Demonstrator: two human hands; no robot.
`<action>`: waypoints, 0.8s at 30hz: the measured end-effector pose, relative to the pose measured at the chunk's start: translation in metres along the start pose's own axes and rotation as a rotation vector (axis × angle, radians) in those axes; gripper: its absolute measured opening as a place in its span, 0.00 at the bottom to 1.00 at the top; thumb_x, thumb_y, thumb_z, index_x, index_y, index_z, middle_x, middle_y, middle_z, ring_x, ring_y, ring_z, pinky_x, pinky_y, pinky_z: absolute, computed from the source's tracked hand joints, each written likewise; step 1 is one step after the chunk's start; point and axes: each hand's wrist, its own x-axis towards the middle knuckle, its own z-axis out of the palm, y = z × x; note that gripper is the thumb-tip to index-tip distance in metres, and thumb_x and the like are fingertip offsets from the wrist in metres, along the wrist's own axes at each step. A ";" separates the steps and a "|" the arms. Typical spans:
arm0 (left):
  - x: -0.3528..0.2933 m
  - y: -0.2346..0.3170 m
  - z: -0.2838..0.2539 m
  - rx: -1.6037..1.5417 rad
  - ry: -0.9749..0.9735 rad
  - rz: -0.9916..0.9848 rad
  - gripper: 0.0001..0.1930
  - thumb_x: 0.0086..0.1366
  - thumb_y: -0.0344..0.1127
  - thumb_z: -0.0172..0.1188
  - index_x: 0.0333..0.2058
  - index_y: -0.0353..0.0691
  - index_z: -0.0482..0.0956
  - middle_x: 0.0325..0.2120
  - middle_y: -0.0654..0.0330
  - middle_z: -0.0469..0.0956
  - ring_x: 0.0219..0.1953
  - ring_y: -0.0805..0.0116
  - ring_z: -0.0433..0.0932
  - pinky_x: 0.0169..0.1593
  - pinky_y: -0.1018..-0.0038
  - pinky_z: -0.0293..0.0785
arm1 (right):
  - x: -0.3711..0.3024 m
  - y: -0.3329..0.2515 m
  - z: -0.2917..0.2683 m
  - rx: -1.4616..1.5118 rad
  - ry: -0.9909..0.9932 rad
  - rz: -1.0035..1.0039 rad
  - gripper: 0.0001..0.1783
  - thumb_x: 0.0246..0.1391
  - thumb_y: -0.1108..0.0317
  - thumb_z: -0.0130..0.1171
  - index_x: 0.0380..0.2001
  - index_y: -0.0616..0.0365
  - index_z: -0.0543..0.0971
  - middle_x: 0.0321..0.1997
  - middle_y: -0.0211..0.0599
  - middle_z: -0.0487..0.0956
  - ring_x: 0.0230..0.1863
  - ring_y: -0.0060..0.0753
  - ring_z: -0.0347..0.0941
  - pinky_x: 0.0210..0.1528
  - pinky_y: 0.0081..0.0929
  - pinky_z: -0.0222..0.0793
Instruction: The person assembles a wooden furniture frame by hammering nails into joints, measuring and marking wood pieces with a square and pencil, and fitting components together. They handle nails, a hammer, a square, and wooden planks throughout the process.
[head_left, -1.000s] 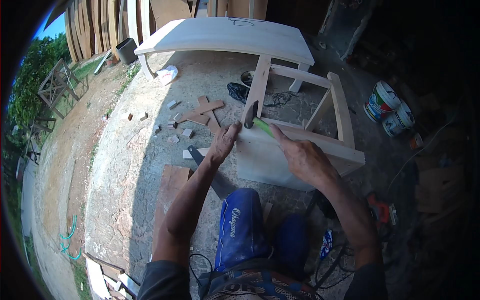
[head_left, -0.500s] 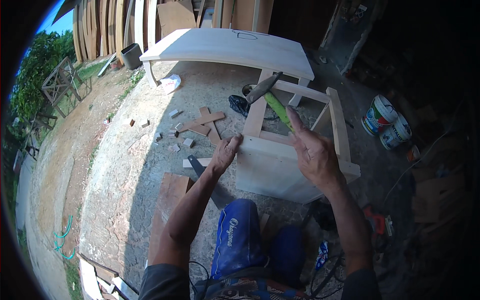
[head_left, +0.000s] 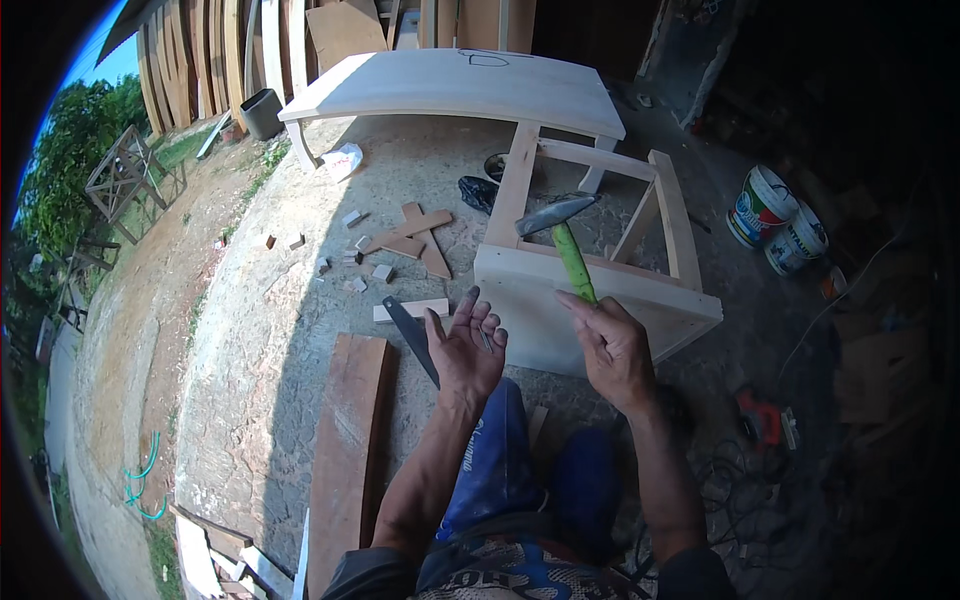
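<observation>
In my right hand (head_left: 615,352) is a hammer (head_left: 572,255) with a green handle and a dark steel head. Its head is raised in front of the near rail of a pale wooden furniture frame (head_left: 600,268), which rests on the ground with its legs pointing away. My left hand (head_left: 470,355) is off the frame, palm turned up and fingers curled. Thin grey metal, looking like a nail (head_left: 487,341), shows in those fingers; how many there are I cannot tell. Beneath the hand lies a handsaw (head_left: 408,335), partly covered by it.
A long pale table (head_left: 450,85) stands beyond the frame. Wood strips (head_left: 410,240) and small offcuts lie on the left. Near my left arm is a thick brown board (head_left: 345,440). Paint buckets (head_left: 762,210) and a red power tool (head_left: 762,418) are on the right.
My left hand has let go of the frame's corner, drawn back toward me and turned palm up. The hammer has come lower and nearer, its head now turned the other way.
</observation>
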 end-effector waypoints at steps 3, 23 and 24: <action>-0.027 -0.024 0.016 -0.176 -0.050 -0.025 0.43 0.69 0.72 0.42 0.65 0.37 0.66 0.58 0.51 0.75 0.56 0.57 0.76 0.56 0.59 0.74 | -0.027 0.011 0.022 0.090 0.080 -0.019 0.16 0.59 0.79 0.60 0.50 0.56 0.83 0.32 0.41 0.75 0.29 0.35 0.75 0.32 0.31 0.71; -0.052 -0.090 0.032 -0.167 -0.098 -0.119 0.37 0.73 0.61 0.49 0.67 0.35 0.61 0.63 0.46 0.70 0.64 0.55 0.72 0.66 0.59 0.68 | -0.087 0.048 0.054 0.112 0.277 0.152 0.06 0.57 0.73 0.67 0.36 0.63 0.80 0.33 0.42 0.78 0.32 0.36 0.77 0.35 0.31 0.72; -0.047 -0.090 0.019 -0.078 -0.155 -0.136 0.33 0.74 0.58 0.49 0.63 0.35 0.65 0.58 0.49 0.74 0.59 0.58 0.74 0.62 0.63 0.71 | -0.087 0.048 0.053 0.139 0.282 0.187 0.06 0.58 0.73 0.66 0.36 0.63 0.80 0.33 0.41 0.78 0.32 0.34 0.77 0.35 0.30 0.72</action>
